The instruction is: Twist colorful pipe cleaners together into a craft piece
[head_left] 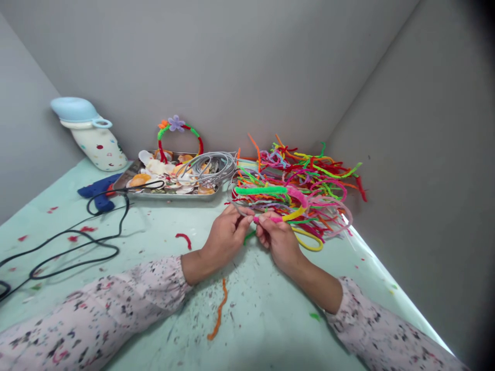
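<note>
Between my hands is a curved headband (263,190) wrapped in green, pink and yellow fuzzy pipe cleaner, with a bare grey stretch near my left fingers. My left hand (223,236) is closed in a pinch on the headband at that grey part. Just beside it, my right hand (284,245) pinches a pink pipe cleaner (276,219) wound round the band, thumb and fingertips pressed together. The two sets of fingertips nearly touch. A short green pipe cleaner piece (249,237) lies partly hidden below them.
A heap of colourful pipe cleaners (309,175) lies behind my hands. Left of it, a metal tray (174,197) holds shells, a grey wire coil (214,167) and a flowered headband (176,123). A blue glue gun (101,193) with black cord and a bottle (96,139) stand farther left. Orange (219,309) and red scraps (184,240) dot the table.
</note>
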### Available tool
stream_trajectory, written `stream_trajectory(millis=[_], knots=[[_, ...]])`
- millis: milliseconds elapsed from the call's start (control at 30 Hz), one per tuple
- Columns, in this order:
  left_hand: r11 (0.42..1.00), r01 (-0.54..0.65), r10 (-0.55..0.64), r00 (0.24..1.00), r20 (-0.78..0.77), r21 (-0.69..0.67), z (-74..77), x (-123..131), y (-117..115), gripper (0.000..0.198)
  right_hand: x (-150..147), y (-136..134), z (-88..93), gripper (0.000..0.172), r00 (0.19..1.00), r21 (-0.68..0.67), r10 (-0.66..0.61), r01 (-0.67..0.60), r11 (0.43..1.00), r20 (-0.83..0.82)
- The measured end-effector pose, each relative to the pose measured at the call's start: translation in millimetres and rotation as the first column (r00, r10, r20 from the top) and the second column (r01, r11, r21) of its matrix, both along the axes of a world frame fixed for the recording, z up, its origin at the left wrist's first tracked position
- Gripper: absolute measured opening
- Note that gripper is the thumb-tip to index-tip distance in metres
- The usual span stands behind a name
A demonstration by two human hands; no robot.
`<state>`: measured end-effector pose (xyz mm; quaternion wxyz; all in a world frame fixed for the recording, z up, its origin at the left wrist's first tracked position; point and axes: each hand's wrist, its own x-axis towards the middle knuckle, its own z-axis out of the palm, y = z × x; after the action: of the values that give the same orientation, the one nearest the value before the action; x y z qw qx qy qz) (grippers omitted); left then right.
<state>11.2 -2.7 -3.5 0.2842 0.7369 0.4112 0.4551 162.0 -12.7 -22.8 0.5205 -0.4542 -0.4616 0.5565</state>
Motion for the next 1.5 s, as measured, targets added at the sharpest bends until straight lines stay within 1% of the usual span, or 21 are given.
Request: stream_trajectory(millis=[167, 367, 533, 633, 733, 833, 1033, 1233, 1400, 1500], knots=[[1.000, -0.029, 0.029, 1.000, -0.004, -0.006, -1.9, 0, 2, 0.020, 0, 0, 2.0, 0.026, 1.000, 0.000, 0.000, 0.000, 1.000, 0.016], [0.996, -0.072, 0.068, 0.995, -0.070, -0.055, 3.1, 0, -1, 0.022, -2, -1, 5.6, 0.024, 1.000, -0.022, -0.002, 0.003, 1.000, 0.024], [0.991, -0.085, 0.074, 0.991, -0.111, -0.099, 5.2, 2, 0, 0.022, -4, -2, 8.9, 0.020, 0.999, -0.041, -0.016, 0.017, 0.999, 0.028], [0.990, -0.054, 0.044, 0.996, -0.080, -0.129, 4.6, 1, 1, 0.023, -4, -2, 7.7, 0.020, 0.999, -0.031, -0.016, 0.018, 0.999, 0.040], [0.991, -0.015, 0.009, 0.999, -0.045, -0.135, 4.7, 0, 1, 0.025, -2, 0, 4.8, 0.024, 0.998, -0.006, -0.002, 0.002, 1.000, 0.058], [0.991, -0.029, 0.021, 0.998, -0.060, -0.132, 5.7, 0, 1, 0.025, -1, 0, 4.1, 0.026, 0.997, -0.001, 0.008, -0.008, 1.000, 0.076], [0.990, -0.058, 0.044, 0.993, -0.106, -0.131, 4.1, -1, 3, 0.026, -3, -1, 7.1, 0.023, 0.999, -0.042, 0.005, -0.003, 0.999, 0.048], [0.975, -0.048, 0.035, 0.997, -0.066, -0.218, 0.9, 0, 5, 0.025, -4, -1, 9.0, 0.020, 0.999, -0.066, 0.009, -0.006, 0.998, 0.045], [0.971, -0.046, 0.029, 0.997, -0.076, -0.235, 4.4, 0, 4, 0.023, -4, -2, 11.0, 0.020, 0.999, -0.072, 0.020, -0.017, 0.997, 0.033], [0.966, -0.017, 0.000, 0.998, -0.065, -0.259, 7.0, -1, 4, 0.021, -4, -2, 11.3, 0.020, 0.999, -0.077, 0.021, -0.018, 0.997, 0.033]])
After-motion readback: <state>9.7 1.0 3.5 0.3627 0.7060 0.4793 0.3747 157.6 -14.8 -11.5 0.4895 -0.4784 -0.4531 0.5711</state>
